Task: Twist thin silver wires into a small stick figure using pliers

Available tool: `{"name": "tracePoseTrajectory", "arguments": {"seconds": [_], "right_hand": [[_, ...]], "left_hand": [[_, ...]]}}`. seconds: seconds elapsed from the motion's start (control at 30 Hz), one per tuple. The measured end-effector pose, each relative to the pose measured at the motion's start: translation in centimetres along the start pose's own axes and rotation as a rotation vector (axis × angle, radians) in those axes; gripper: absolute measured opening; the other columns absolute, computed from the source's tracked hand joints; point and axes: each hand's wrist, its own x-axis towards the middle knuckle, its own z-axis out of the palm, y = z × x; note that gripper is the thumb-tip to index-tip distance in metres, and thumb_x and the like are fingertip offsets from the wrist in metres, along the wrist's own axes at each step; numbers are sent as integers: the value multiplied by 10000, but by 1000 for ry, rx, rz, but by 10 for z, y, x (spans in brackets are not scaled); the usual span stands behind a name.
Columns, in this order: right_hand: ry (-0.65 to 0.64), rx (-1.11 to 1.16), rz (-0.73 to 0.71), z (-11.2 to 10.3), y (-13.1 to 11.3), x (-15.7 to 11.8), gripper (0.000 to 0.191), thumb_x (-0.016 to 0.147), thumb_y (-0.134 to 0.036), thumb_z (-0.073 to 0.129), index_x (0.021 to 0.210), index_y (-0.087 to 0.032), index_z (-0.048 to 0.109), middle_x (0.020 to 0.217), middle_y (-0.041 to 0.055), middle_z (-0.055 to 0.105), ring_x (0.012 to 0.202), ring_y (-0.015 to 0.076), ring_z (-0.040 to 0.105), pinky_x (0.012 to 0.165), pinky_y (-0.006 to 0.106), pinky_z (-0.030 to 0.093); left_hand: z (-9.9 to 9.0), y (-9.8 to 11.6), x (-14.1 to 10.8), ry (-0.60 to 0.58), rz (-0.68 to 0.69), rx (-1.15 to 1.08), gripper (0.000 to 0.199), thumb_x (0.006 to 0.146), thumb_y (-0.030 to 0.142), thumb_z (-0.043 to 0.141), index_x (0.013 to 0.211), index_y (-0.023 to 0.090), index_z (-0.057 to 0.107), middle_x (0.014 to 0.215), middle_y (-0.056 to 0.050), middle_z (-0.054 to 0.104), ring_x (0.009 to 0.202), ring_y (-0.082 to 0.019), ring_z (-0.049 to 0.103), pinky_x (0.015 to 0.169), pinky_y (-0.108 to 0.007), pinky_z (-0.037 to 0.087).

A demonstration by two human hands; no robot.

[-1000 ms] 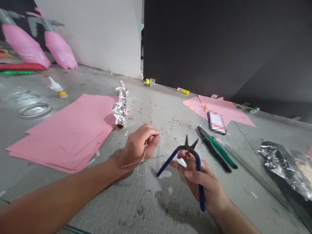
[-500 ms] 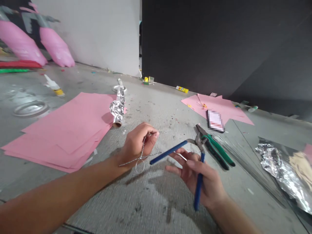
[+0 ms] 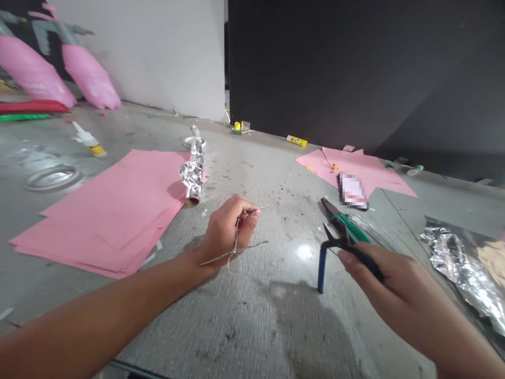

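Observation:
My left hand (image 3: 231, 226) is closed, pinching a twisted wire figure (image 3: 235, 247) between thumb and fingers. The figure has a crosspiece and a small loop at its lower end, and a thin wire tip sticks out past the fingertips. My right hand (image 3: 389, 279) is wrapped around one handle of blue-handled pliers (image 3: 322, 268). Their handles are spread, and the dark pointed jaws face away from me. Just beyond them lie green-handled pliers (image 3: 353, 229), partly hidden by the blue pair and my right hand.
Pink paper sheets (image 3: 114, 210) are stacked at left, with a foil roll (image 3: 193, 173) at their edge. A bundle of thin wires (image 3: 381, 231), a phone-like object (image 3: 353, 191), more pink paper (image 3: 379, 176) and crumpled foil (image 3: 461, 268) lie at right. A glue bottle (image 3: 90, 141) is far left.
My right hand has moved right with the blue-handled pliers and turned them, so the jaws now point away. My left hand still pinches the wire figure in nearly the same place.

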Motion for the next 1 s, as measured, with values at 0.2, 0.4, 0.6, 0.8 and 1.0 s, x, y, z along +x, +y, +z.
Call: {"name": "tracePoseTrajectory", "arguments": {"seconds": [0.2,0.4,0.6,0.8,1.0], "right_hand": [[9,40,50,45,-19,4,368,981,-456,356,707,-234,461,541,-3,501,471,147,454,498,297,309],[-45,331,203,57,-12,5,391,976,-526,349,1091,-193,520,891,100,640,812,237,611,705,379,428],[-367,1041,305,55,-17,0,489,941,-582,443,1149,-153,552,828,45,578,656,145,557,612,319,464],[-566,1266,404,66,-28,-6,498,888,-604,542,1104,-161,618,934,103,667,744,191,655,680,364,533],[-556,1302,443,66,-23,-4,500,863,-606,585,1084,-159,623,989,130,704,836,226,693,783,417,550]], "left_hand": [[-3,1,2,-20,-9,8,48,891,188,570,846,172,575,742,-3,581,597,-91,487,557,-241,440],[-5,-3,6,7,-11,36,62,891,182,571,833,165,579,739,-8,586,597,-91,486,555,-239,433],[-6,2,3,-29,126,51,31,886,142,585,893,172,586,784,-15,613,617,-92,511,563,-236,461],[-13,6,-2,-112,403,196,269,846,32,611,1077,172,601,956,-54,693,821,-122,652,696,-245,539],[-19,4,0,-176,484,257,320,852,-8,554,1115,170,589,994,-63,709,825,-155,676,680,-286,539]]}}
